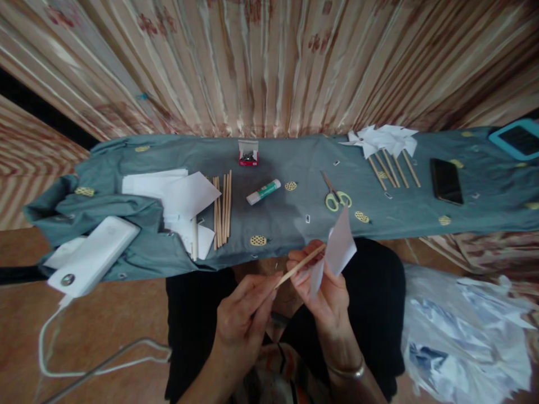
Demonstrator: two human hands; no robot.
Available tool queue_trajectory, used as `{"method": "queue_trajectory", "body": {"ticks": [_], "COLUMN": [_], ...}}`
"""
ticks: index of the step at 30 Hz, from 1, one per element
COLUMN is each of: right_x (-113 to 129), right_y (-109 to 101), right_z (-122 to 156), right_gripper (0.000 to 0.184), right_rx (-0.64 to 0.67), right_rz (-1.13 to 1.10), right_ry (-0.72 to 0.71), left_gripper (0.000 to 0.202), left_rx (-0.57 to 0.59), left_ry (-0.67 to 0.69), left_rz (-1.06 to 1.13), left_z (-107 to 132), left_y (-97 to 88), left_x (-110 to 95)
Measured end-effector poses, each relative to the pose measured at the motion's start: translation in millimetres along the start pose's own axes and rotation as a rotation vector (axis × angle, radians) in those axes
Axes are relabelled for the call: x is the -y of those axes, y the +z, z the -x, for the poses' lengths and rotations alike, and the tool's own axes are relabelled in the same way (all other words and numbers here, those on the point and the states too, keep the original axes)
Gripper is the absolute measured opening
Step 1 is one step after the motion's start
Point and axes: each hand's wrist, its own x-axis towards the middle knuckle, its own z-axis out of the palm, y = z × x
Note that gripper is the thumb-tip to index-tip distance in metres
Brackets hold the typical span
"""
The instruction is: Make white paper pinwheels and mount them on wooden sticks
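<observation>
Over my lap, my left hand point(248, 308) is closed around the lower end of a thin wooden stick point(301, 266). The stick slants up to the right, towards a white paper pinwheel point(340, 244) with folded blades. My right hand point(322, 294) has its fingers closed on the pinwheel near the stick's upper end. How the stick and the paper meet is hidden by the fingers and blades. A tiny thin glint stands above the left fingertips, too small to name. Ahead on the cloth lie scissors point(336, 199) with yellow-green handles and a glue stick point(264, 192).
Several wooden sticks point(222, 210) lie beside white paper sheets point(191, 193). An open red box point(248, 157) holds small metal pieces. Finished-looking pinwheels point(381, 140), a phone point(446, 180) and a blue-framed device point(517, 139) are rightward. A white power bank point(95, 255) trails a cable; a plastic bag point(467, 331) sits low right.
</observation>
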Motion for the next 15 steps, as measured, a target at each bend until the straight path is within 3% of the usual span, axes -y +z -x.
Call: {"method": "queue_trajectory", "body": {"ticks": [15], "right_x": [-1.3], "right_y": [-0.2], "right_z": [-6.2], "right_gripper": [0.035], "right_rx": [-0.001], "right_rz": [0.008], "right_ry": [0.022], "left_gripper": [0.041], "left_rx": [0.041], "left_ry": [0.042], "left_rz": [-0.229], "left_z": [0.6], "left_y": [-9.7], "left_x": [0.1]}}
